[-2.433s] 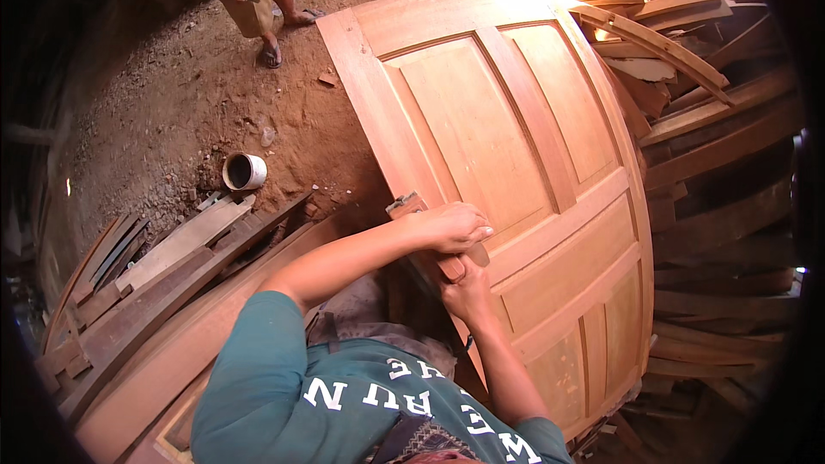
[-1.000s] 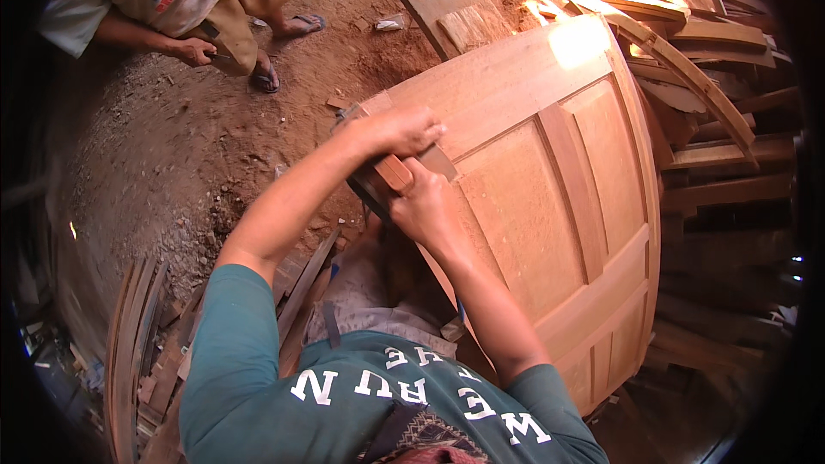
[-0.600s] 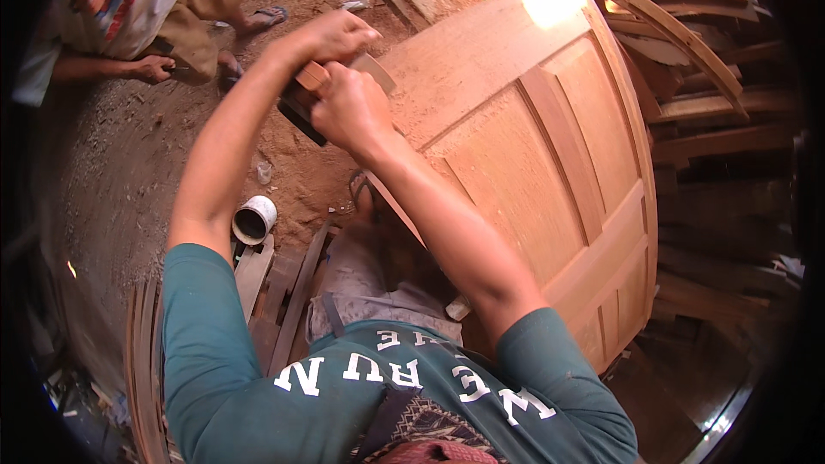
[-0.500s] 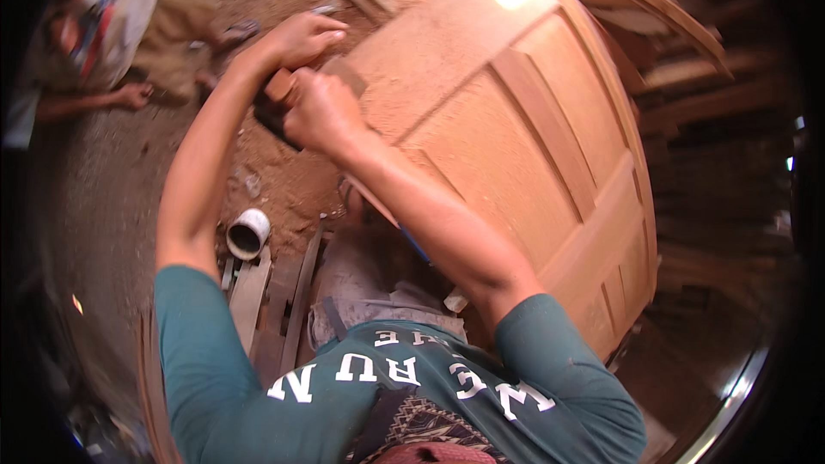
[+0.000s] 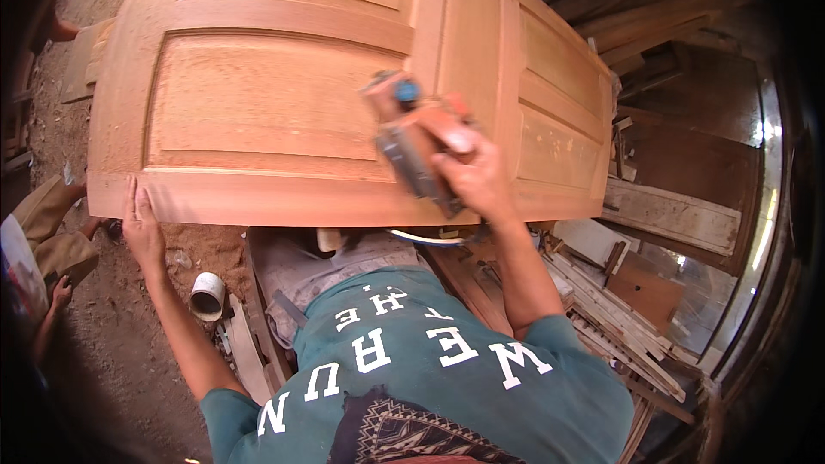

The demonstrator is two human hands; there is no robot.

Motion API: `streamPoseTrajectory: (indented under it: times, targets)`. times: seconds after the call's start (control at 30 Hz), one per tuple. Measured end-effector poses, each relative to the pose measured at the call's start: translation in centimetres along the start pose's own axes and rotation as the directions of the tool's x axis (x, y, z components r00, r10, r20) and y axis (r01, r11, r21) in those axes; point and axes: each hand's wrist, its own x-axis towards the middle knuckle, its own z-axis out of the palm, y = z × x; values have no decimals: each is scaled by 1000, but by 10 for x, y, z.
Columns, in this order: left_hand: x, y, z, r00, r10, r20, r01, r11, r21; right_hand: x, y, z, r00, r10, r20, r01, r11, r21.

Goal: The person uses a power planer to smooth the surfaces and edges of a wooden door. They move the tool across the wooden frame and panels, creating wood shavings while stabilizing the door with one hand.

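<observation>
A large panelled wooden door point(image 5: 284, 193) lies flat in front of me. My right hand point(image 5: 473, 167) is closed round the handle of what looks like an electric planer point(image 5: 417, 142), orange and dark with a blue knob. The tool is tilted above the near part of the door and blurred by motion. A dark cord hangs close below my right wrist. At the door's near left corner my left hand point(image 5: 144, 228) rests with its fingers stretched flat on the edge, holding nothing.
A white cylindrical container point(image 5: 207, 296) lies on the sandy ground at lower left, beside some planks point(image 5: 245, 348). A person's hand point(image 5: 62, 292) shows at the far left. Stacked wood strips point(image 5: 606, 318) lie at right, with more timber point(image 5: 662, 30) behind.
The view has swung, bringing the door across the front. My right hand has moved rightward and now holds the planer raised over the door; my left hand has come onto the near left corner.
</observation>
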Motion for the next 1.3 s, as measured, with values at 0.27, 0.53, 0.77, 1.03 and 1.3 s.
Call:
streamPoseTrajectory:
  times: [0.27, 0.53, 0.77, 1.03, 1.3]
  targets:
    - [-132, 160, 191, 980, 168, 108, -183, 972, 147, -101, 168, -277, 811, 172, -559, -213, 977, -10]
    - [-171, 269, 311, 912, 324, 251, -362, 925, 118, -187, 279, -362, 877, 191, -441, -208, 978, 9]
    - [-229, 357, 394, 766, 470, 438, -419, 883, -214, -209, 319, -367, 976, 204, -70, -208, 977, -47]
    - [-381, 532, 520, 25, 569, 822, -290, 791, -539, -166, 332, -378, 958, 124, 257, -40, 950, -309]
    - [-374, 532, 556, 82, 500, 862, -444, 793, -418, -117, 329, -359, 932, -87, 352, 191, 943, -273]
